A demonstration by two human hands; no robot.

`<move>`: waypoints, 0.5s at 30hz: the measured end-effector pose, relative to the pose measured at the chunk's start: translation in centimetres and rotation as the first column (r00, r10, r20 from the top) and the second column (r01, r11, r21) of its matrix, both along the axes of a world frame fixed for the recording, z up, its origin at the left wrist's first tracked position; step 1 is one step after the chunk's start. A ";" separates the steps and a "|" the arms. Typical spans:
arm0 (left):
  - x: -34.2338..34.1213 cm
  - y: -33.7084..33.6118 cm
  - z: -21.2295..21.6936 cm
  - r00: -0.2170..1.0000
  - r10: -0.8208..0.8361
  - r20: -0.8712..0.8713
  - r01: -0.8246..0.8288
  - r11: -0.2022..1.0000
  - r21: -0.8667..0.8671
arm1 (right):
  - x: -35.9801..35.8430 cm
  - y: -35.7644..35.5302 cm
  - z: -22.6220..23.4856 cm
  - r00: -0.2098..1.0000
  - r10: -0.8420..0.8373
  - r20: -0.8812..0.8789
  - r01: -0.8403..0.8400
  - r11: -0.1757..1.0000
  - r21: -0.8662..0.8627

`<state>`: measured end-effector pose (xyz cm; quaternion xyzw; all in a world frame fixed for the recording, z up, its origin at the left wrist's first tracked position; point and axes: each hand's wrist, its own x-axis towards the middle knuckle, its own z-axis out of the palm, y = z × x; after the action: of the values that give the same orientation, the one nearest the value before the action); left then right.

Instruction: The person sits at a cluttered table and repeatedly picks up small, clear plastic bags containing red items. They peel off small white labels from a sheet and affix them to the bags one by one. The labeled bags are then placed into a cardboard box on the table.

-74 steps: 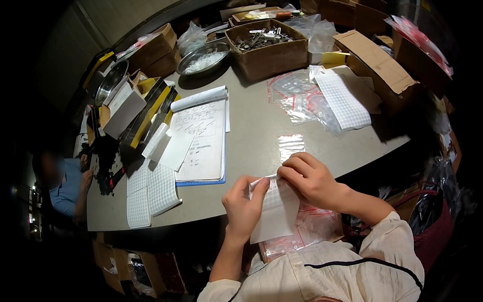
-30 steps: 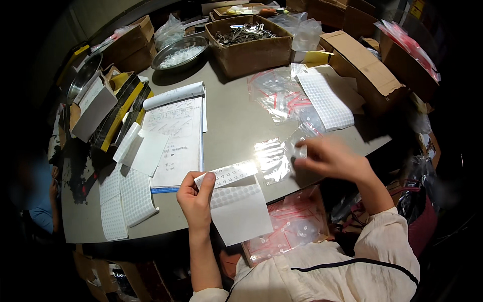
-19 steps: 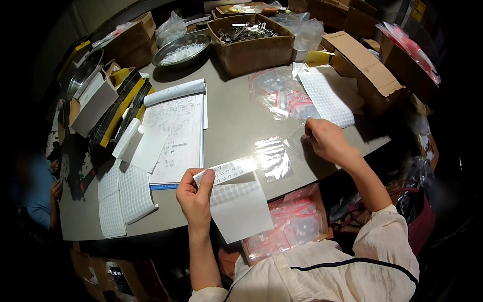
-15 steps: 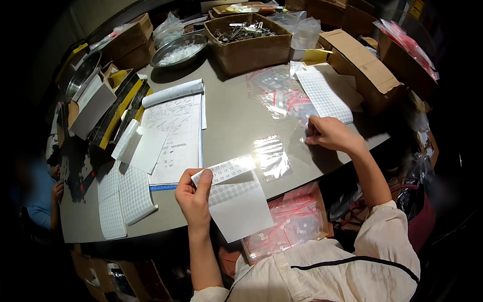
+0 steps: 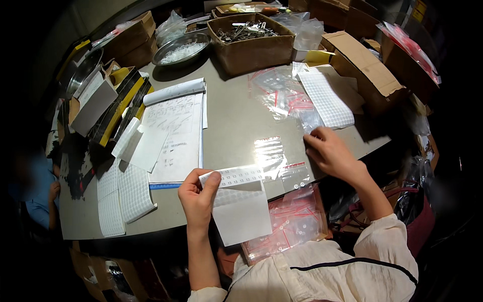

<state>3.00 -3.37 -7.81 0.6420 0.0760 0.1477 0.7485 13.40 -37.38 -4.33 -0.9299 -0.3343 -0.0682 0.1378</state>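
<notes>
My left hand [image 5: 196, 194] is closed on a white sticker sheet [image 5: 241, 219], pinching its folded upper edge under the thumb. Small round printed labels run in rows along the fold, and the plain lower flap hangs past the table edge. My right hand [image 5: 332, 153] hovers above the table's right part, fingers loosely bent and apart, nothing visible in them. Below it and to its left, a clear zip bag [image 5: 295, 176] with a red line and small round stickers lies at the table edge. Another clear bag [image 5: 269, 153] lies beside it.
A carton of bagged pieces [image 5: 287, 226] sits below the table edge. More zip bags [image 5: 276, 93] and a label sheet [image 5: 327, 98] lie farther back. Around them stand a box of metal parts [image 5: 251, 55], a metal bowl [image 5: 180, 60], a notepad [image 5: 173, 131] and cartons [image 5: 362, 60].
My right hand has come slightly nearer from the bag pile. A zip bag now lies at the table edge, out of its fingers. My left hand has shifted slightly right with the sticker sheet.
</notes>
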 end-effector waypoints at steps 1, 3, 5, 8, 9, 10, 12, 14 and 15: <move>-0.1 0.0 0.0 1.000 -0.025 -0.019 0.026 0.999 0.030 | -0.9 0.4 0.0 0.999 0.040 -0.026 -0.040 0.999 -0.003; -0.2 0.1 0.0 0.994 -0.092 -0.057 0.096 0.993 0.067 | -2.3 1.3 0.6 0.988 0.131 -0.085 -0.129 0.991 0.029; -0.4 -0.5 0.6 0.987 -0.154 -0.044 0.156 0.987 0.048 | -2.9 1.8 0.6 0.970 0.221 -0.105 -0.213 0.973 0.084; -0.5 -0.9 1.0 0.974 -0.224 -0.042 0.225 0.974 0.026 | -2.3 1.4 0.0 0.950 0.283 -0.134 -0.251 0.944 0.214; -0.6 -0.9 0.8 0.970 -0.238 -0.049 0.239 0.971 0.022 | -2.4 1.8 0.2 0.949 0.284 -0.139 -0.241 0.934 0.264; -0.6 -1.0 0.7 0.966 -0.250 -0.067 0.253 0.967 0.039 | -2.6 2.4 0.7 0.947 0.286 -0.145 -0.230 0.922 0.313; -0.8 -1.2 0.4 0.957 -0.272 -0.105 0.280 0.957 0.073 | -3.0 3.9 1.6 0.938 0.312 -0.148 -0.239 0.897 0.372; -1.0 -2.0 0.3 0.969 -0.235 -0.083 0.244 0.960 0.139 | -3.4 5.7 2.3 0.927 0.349 -0.139 -0.273 0.881 0.386; -1.0 -2.3 0.3 0.973 -0.219 -0.078 0.230 0.957 0.177 | -3.5 6.6 1.9 0.918 0.382 -0.106 -0.308 0.856 0.415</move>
<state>1.99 -5.65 -7.48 0.7172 0.0099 0.0496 0.6950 9.87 -30.83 -2.45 -0.8105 -0.4614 -0.0210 0.3602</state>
